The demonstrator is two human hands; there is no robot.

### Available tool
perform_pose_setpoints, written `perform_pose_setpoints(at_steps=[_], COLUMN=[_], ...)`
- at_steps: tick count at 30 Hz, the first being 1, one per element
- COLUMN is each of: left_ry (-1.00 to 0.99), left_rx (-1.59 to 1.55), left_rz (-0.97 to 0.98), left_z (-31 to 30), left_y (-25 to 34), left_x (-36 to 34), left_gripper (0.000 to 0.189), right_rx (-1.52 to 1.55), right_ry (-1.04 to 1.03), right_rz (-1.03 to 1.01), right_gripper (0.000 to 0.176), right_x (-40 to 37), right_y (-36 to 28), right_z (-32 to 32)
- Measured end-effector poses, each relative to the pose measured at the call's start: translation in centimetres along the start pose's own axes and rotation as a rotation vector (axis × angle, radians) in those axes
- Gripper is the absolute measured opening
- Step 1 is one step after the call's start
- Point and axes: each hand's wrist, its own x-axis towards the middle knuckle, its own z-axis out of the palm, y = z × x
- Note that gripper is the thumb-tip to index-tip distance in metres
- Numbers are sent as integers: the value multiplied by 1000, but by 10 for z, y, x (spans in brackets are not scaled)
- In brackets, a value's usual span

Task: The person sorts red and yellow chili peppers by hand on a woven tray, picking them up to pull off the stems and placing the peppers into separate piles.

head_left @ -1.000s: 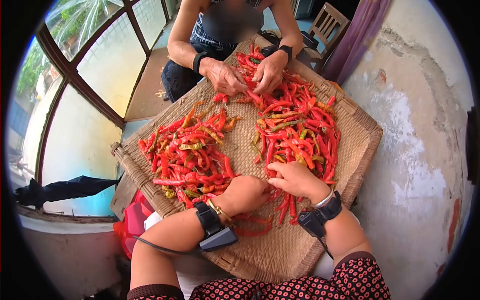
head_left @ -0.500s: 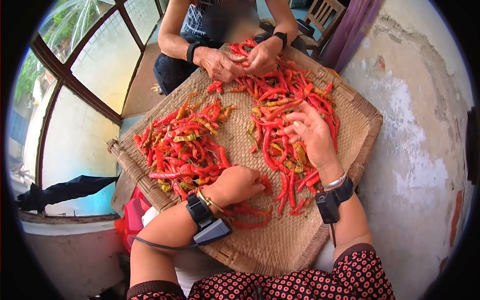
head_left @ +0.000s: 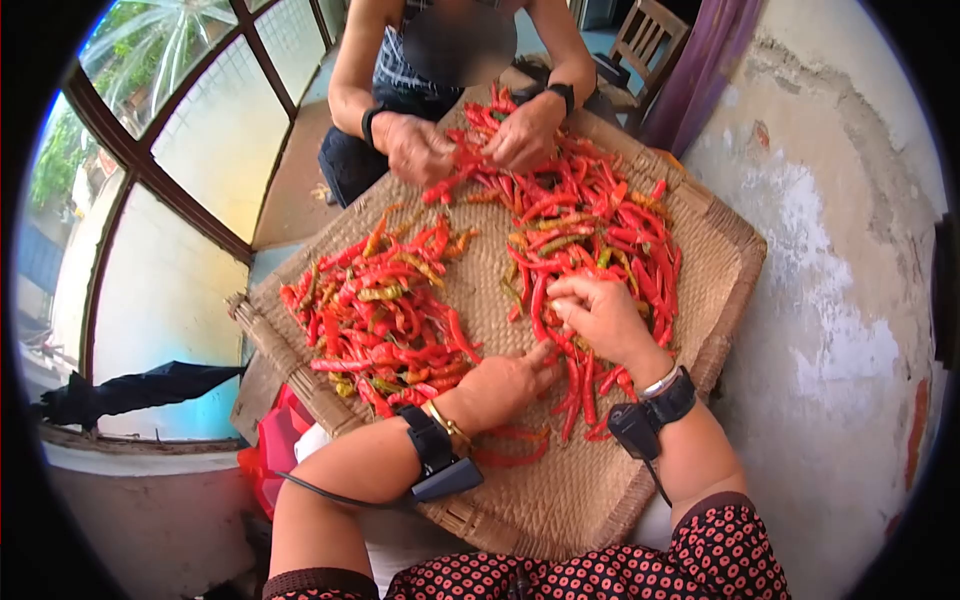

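Red chili peppers, some yellowish-green, lie in two heaps on a woven tray (head_left: pixel 530 510). My left hand (head_left: pixel 500 388) is between the left heap (head_left: pixel 385 320) and the lower edge of the right heap (head_left: pixel 590 240). Its fingers stretch to the right, slightly apart, and I see nothing held in them. Over the right heap, the fingers of my right hand (head_left: pixel 605 318) are bent and pinched together on a red chili pepper, partly hidden by the hand. A few loose chili peppers (head_left: pixel 512 445) lie below my left hand.
Across the tray sits another person, whose two hands (head_left: pixel 420 150) work over chili peppers at the far edge. Windows and a black folded umbrella (head_left: pixel 150 390) are at left. A peeling wall (head_left: pixel 820 280) stands at right, and a wooden chair (head_left: pixel 645 45) at the back.
My right hand has come down onto the right heap and its fingers have closed. My left hand has shifted, its fingers have straightened, and the red pepper by them no longer shows.
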Motion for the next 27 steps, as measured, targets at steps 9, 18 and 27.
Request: perform_pose_setpoints(at_steps=[9,18,27], left_ry=[-24,-43,105], left_rx=[37,162,250], left_rz=[-64,-75,-113], left_z=[7,21,13], left_y=[-3,-10,8], left_x=[3,10,22], left_gripper=[36,37,30], right_rx=[3,33,10], right_ry=[32,88,118], right_rz=[12,-29,-61], right_gripper=[16,16,16], right_x=[-3,-4,-7], right_y=[-10,-14,-18], right_z=[-5,-15,-22])
